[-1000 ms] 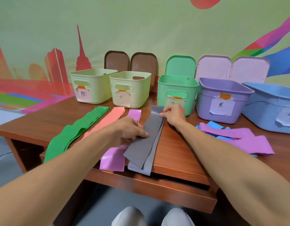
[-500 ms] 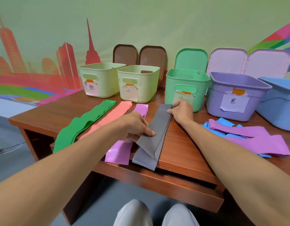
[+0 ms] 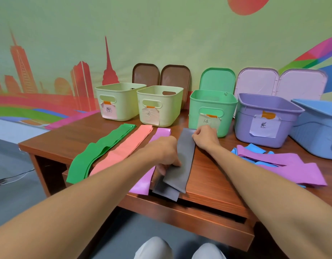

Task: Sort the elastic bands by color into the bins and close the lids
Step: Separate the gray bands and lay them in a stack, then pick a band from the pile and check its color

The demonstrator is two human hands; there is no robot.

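Several green bands (image 3: 99, 156) lie flat in a wavy stack at the left of the tabletop (image 3: 68, 135), with the salmon bands (image 3: 127, 148) just beside them and a pink-violet band (image 3: 142, 184) next, partly under the left forearm. Behind these stand two pale yellow bins (image 3: 122, 101), with brown lids (image 3: 145, 73) propped against the wall. The left hand (image 3: 165, 152) has its fingers curled round the near part of the grey bands (image 3: 185, 156), whose upper strip lies skewed over the lower one at the front edge. These bands run toward the green bin (image 3: 211, 111), where the right hand (image 3: 205, 137) pinches their far end with bent fingers. Further right, before the purple bin (image 3: 264, 120), a loose heap of purple bands (image 3: 292, 165) lies over blue bands (image 3: 254, 148), and the blue bin (image 3: 318, 128) sits at the far right
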